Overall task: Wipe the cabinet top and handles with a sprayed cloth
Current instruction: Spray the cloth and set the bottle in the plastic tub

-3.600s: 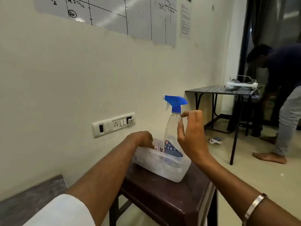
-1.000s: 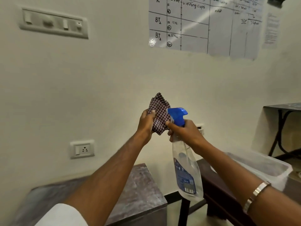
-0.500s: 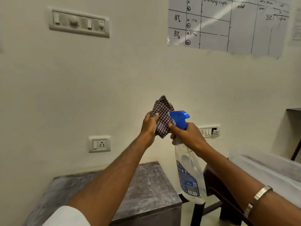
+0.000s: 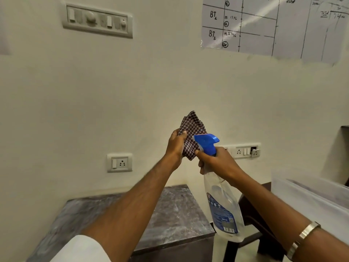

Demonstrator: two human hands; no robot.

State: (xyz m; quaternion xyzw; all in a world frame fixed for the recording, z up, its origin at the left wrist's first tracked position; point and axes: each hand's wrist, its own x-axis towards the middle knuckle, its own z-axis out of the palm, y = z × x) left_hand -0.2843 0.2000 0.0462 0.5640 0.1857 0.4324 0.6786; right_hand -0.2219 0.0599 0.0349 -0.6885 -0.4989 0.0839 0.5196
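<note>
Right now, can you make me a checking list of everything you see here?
Surface: grey marbled cabinet top, bare where visible.
Job's things: checked cloth held up; spray bottle, blue nozzle aimed at the cloth.
Clutter: clear plastic tub on the right; dark stool under it.
Hands: left hand grips the cloth; right hand grips the bottle neck.
Cables: nothing seen.
Surroundings: cream wall, switch panel, wall socket, handwritten chart.

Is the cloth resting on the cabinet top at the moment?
No, the left hand holds the cloth up, well above the cabinet top.
</note>
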